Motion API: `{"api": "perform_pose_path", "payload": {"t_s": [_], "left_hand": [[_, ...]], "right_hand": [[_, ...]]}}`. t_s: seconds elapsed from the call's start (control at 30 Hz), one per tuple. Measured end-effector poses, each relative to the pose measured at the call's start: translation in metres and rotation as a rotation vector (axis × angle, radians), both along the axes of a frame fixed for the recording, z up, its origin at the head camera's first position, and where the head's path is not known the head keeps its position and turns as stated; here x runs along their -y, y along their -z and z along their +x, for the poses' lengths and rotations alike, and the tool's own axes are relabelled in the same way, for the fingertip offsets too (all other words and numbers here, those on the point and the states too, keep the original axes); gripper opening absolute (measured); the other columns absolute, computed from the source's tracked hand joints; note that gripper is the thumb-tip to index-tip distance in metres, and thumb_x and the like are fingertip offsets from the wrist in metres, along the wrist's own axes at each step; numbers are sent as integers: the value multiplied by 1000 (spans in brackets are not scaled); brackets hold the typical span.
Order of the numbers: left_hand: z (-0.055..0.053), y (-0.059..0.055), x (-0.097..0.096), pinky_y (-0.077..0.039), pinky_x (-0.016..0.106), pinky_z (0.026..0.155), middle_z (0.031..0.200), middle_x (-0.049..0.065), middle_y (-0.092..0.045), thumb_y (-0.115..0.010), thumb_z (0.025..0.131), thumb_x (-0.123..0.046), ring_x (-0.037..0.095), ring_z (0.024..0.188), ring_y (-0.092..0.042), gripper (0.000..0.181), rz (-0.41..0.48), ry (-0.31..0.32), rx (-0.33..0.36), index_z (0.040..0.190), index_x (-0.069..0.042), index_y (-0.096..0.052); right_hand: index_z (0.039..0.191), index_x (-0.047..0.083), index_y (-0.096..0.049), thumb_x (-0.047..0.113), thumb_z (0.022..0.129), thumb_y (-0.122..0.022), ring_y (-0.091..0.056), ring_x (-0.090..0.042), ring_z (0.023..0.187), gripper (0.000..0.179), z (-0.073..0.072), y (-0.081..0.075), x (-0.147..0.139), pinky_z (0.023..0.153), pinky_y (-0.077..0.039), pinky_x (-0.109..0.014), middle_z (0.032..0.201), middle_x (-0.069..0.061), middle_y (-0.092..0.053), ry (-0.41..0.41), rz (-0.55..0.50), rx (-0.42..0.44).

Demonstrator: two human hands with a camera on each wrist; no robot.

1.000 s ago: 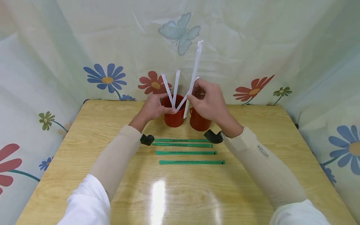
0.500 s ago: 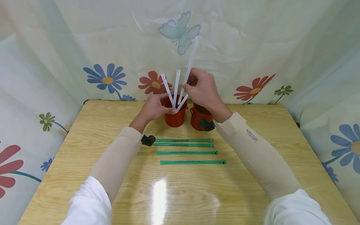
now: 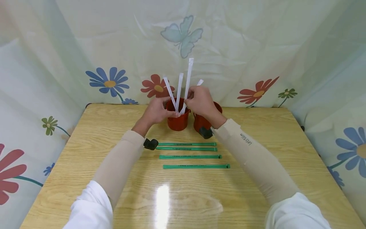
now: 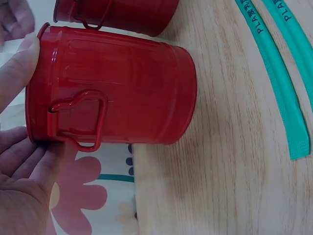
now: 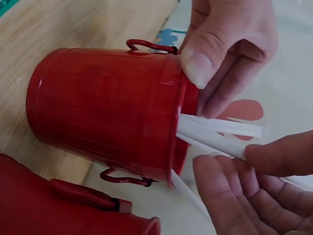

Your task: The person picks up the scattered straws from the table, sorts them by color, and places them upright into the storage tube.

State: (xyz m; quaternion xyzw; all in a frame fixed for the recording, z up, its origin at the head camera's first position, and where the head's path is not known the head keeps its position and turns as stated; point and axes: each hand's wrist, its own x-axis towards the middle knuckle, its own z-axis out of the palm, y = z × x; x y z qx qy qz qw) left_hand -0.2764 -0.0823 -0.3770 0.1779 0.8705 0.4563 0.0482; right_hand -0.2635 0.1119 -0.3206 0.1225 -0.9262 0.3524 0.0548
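Observation:
Two small red buckets with wire handles stand side by side at the back of the table. My left hand (image 3: 157, 111) holds the left bucket (image 3: 178, 124) by its rim, thumb on the near side. Several white paper-wrapped straws (image 3: 179, 87) lean fanned out in that bucket. Between thumb and fingers, my right hand (image 3: 201, 100) pinches a taller white straw (image 3: 188, 73); in the right wrist view this straw (image 5: 210, 139) has its lower end inside the bucket mouth (image 5: 183, 107). Another white straw's tip (image 3: 200, 82) shows behind the right hand.
The right bucket (image 3: 199, 121) stands close beside, partly hidden by my right hand and wrist. Several green wrapped straws (image 3: 190, 156) with dark print lie in parallel rows in front of the buckets. A flowered curtain (image 3: 123, 41) hangs behind the table (image 3: 120, 178).
My right hand has moved left and then down, bringing the white straw from between the buckets over the left one and into it. The left hand keeps its hold on the rim.

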Motion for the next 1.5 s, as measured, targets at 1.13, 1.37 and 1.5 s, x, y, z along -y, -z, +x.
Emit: {"api": "perform_pose_path", "payload": {"t_s": [1.13,1.37,1.5], "left_hand": [[10,0,9,-40,55,113,158,4,-40,-78,78,-53,29,147,-35,96,-58,-31,-31,156,-24,-30],[24,-8,10,-23,63,119,167,1,-17,-72,73,-69,25,157,-5,107,-145,-4,-122,158,-30,-20],[33,-10,4,-21,62,120,167,2,-16,-73,75,-66,27,157,-4,106,-139,26,-184,158,-30,-20]], "right_hand": [[134,2,-57,27,99,-57,-53,-38,127,43,60,-7,-85,107,-42,-56,135,-19,-60,-43,180,-175],[138,2,-53,30,98,-59,-44,-40,135,49,76,-3,-100,111,-36,-61,142,-20,-54,-79,301,-228],[138,2,-53,29,97,-61,-45,-38,134,50,83,-1,-107,112,-36,-59,141,-19,-55,-94,339,-262]]}}
